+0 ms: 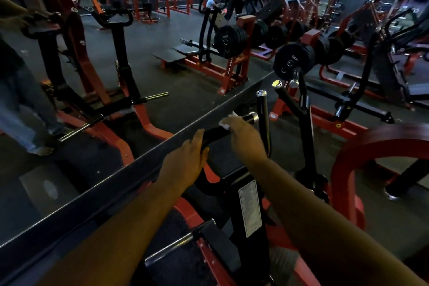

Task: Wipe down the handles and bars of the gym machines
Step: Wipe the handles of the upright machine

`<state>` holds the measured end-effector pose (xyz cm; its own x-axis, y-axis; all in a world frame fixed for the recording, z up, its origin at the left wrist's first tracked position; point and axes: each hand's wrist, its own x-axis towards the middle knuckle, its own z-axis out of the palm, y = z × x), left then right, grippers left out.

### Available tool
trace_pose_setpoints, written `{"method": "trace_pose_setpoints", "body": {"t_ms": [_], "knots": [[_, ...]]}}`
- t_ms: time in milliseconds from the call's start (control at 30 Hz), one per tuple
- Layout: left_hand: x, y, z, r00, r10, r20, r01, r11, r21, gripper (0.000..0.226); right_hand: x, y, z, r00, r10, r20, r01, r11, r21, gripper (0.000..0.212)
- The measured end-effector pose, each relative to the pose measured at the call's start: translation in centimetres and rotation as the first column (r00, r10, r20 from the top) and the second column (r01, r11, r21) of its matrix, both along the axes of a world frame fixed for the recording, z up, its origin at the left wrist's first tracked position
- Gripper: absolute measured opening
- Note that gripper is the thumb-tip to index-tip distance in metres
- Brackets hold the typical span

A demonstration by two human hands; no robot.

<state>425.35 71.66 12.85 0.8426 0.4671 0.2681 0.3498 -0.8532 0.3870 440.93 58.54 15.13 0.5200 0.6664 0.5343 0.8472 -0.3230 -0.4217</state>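
While the left hand (188, 158) curls around the near end of a black handle bar (214, 133) to steady it, the right hand (241, 132) presses a small white cloth (226, 123) onto the same bar further along, fingers wrapped over it near the chrome end cap (254, 117). Both hands are thus closed on something: the left on bare bar, the right on cloth and bar together. This handle juts from a red and black machine (250, 206) standing just beside a large wall mirror (92, 76). An upright black handle (262, 109) rises just behind the right hand.

The bar looks rigid and fixed, so it should take firm pressure without shifting; its coating seems smooth, perhaps slick once damp. The cloth appears light, soft and easily bunched, best kept folded under the palm so it wraps the round bar and slides lengthwise.
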Motion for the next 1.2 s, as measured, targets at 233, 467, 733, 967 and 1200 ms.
{"method": "trace_pose_setpoints", "body": {"t_ms": [233, 467, 733, 967, 1200], "knots": [[-0.1, -0.2, 0.3, 0.999, -0.036, 0.036, 0.037, 0.999, -0.04, 0.054, -2.6, -1.0, 2.0, 0.978, 0.204, 0.032, -0.206, 0.974, 0.094, 0.042], [-0.1, -0.3, 0.1, 0.999, 0.001, -0.032, 0.0, 1.0, 0.004, 0.059, 2.3, -1.3, 0.6, 0.987, -0.141, -0.076, 0.136, 0.989, -0.059, 0.043], [-0.1, -0.1, 0.0, 1.0, -0.021, 0.005, 0.021, 1.0, -0.021, 0.059, -5.2, -0.8, -0.7, 0.983, 0.156, -0.101, -0.145, 0.983, 0.11, 0.042], [0.1, 0.0, -0.3, 1.0, 0.005, -0.017, -0.005, 1.0, 0.008, 0.059, -0.3, -2.8, 0.6, 0.898, -0.162, -0.409, 0.3, 0.906, 0.298, 0.034], [0.3, 0.2, -0.5, 1.0, -0.003, 0.0, 0.003, 1.0, 0.018, 0.059, -4.8, 0.1, -2.8, 0.968, -0.087, -0.236, 0.147, 0.957, 0.249, 0.049]]}}
